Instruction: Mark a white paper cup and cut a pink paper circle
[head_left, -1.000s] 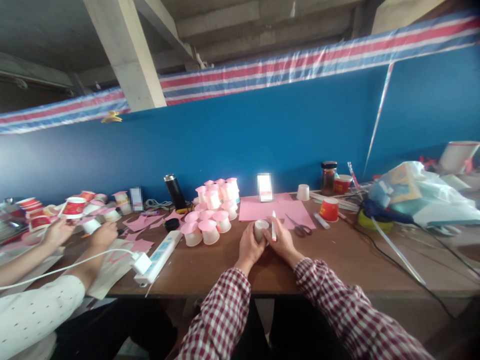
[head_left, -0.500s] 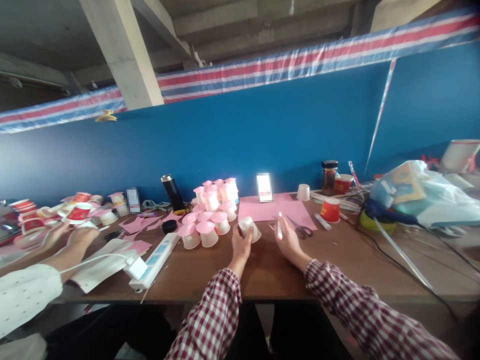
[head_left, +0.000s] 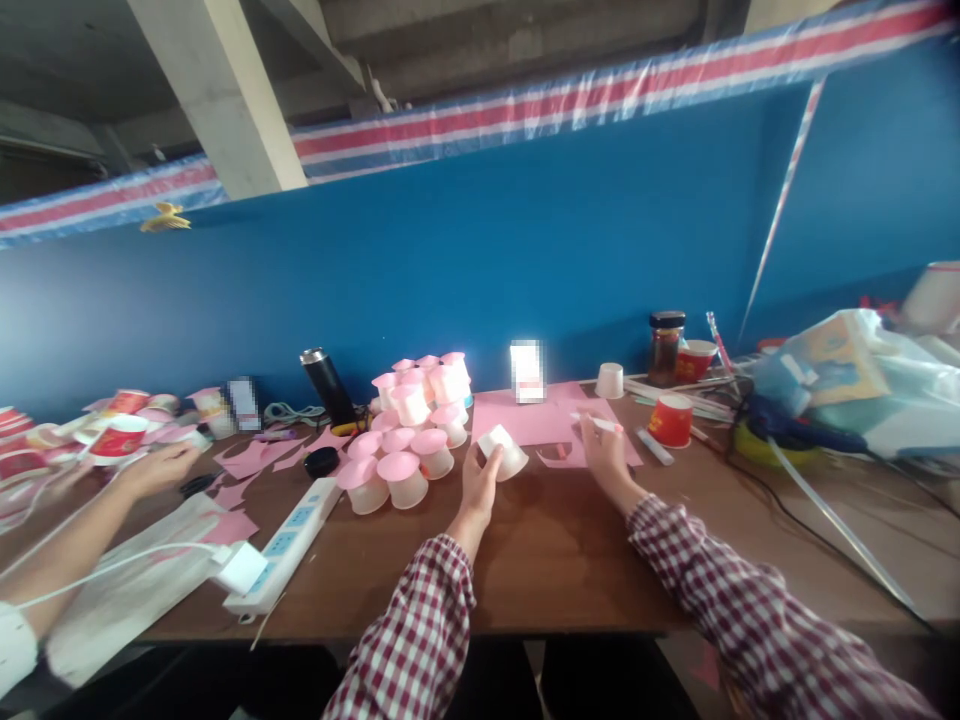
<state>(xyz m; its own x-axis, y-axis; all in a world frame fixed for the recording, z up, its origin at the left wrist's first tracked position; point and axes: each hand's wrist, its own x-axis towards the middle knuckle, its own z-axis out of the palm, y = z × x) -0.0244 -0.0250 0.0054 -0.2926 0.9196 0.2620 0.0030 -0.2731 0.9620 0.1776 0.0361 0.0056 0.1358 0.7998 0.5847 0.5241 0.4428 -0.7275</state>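
A flat blue wall backs a long brown wooden table [head_left: 555, 560], with a red, white and blue striped plastic sheet along the wall's top edge. At the far left of the frame a co-worker's hand [head_left: 157, 468] rests among red printed paper cups, with scraps of pink paper just right of it. A white power strip [head_left: 277, 545] lies at a slant in the lower left. Right of it is a cluster of upturned white cups [head_left: 409, 440] capped with round pink discs. At the centre the left hand [head_left: 480, 485] is closed around a small white paper cup [head_left: 504, 450], tilted with its open mouth toward the table. Right of it the right hand [head_left: 604, 455] pinches a slim white marker [head_left: 598, 424] over a matte pink paper sheet [head_left: 540, 420]. Farther right stand a red cup [head_left: 670, 420] and a dark glass jar [head_left: 664, 348].
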